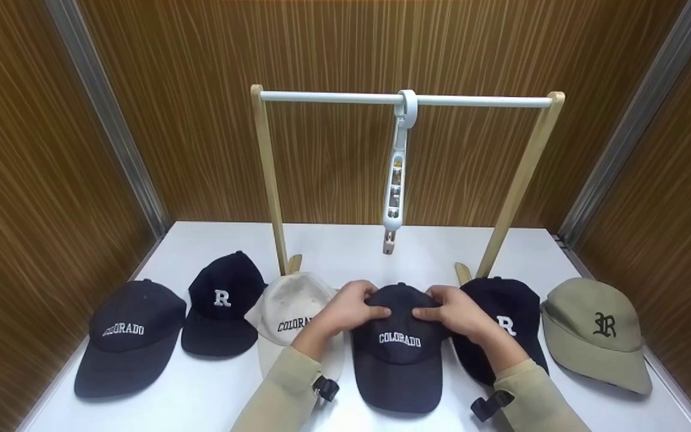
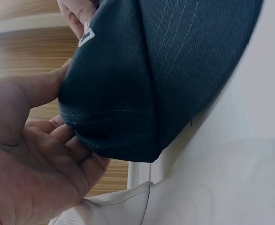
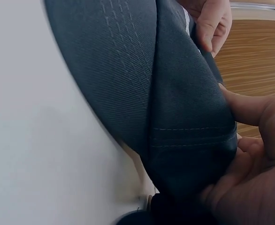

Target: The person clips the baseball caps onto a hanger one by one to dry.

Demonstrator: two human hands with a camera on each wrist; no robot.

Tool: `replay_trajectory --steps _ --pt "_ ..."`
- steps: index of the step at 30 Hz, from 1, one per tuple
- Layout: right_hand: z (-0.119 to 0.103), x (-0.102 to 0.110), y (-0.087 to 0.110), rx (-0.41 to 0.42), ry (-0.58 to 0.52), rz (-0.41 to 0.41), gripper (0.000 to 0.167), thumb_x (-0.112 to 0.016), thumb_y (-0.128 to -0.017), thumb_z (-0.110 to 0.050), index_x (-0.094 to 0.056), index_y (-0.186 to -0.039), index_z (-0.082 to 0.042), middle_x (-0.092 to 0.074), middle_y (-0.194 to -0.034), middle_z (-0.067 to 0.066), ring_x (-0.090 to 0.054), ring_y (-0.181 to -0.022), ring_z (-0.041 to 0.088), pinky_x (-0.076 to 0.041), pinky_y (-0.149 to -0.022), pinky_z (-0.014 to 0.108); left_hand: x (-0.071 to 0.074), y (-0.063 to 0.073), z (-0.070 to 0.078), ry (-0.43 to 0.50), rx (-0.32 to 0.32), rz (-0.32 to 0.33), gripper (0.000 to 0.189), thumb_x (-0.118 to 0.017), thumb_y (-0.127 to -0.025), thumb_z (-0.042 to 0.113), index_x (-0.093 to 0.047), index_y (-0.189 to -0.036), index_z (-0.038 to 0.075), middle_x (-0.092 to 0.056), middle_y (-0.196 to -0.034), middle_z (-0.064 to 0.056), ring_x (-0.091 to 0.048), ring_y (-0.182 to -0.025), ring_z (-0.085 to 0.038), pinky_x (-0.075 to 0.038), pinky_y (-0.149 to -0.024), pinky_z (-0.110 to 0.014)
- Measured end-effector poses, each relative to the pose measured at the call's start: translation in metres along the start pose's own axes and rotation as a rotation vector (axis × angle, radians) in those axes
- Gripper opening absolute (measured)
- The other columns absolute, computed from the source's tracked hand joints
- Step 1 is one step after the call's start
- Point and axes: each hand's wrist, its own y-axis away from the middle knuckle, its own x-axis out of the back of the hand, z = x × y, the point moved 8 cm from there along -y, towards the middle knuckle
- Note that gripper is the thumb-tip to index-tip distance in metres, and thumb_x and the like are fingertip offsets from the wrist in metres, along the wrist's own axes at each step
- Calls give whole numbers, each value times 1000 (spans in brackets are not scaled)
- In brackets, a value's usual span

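Between my two hands is a dark baseball cap (image 1: 398, 378) with white COLORADO lettering, its brim toward me. My left hand (image 1: 352, 309) grips the left side of its crown, thumb on the front and fingers behind. On the other side my right hand (image 1: 459, 312) holds the crown the same way. In the left wrist view the fingers (image 2: 57, 154) curl under the cap's edge (image 2: 114, 93). The right wrist view shows the thumb (image 3: 245, 107) on the crown (image 3: 189, 103), with fingers behind it.
A white cap (image 1: 297, 300) and a black R cap (image 1: 501, 294) flank the held one. Farther left lie another black R cap (image 1: 225, 300) and a dark COLORADO cap (image 1: 132, 336); an olive cap (image 1: 597, 324) lies right. Behind, a white folding hanger (image 1: 394, 180) hangs from a rack's rail (image 1: 333, 97).
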Motion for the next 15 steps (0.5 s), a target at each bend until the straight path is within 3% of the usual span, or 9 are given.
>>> replay_trajectory --steps 15 --pt "-5 8 -1 32 -136 54 27 -80 -104 -26 -69 -97 -3 -62 -82 2 -58 -73 18 -49 -63 29 7 0 9 93 -23 64 20 -86 -97 18 -77 -104 3 -71 -92 2 -62 -86 -14 -55 -83 -35"
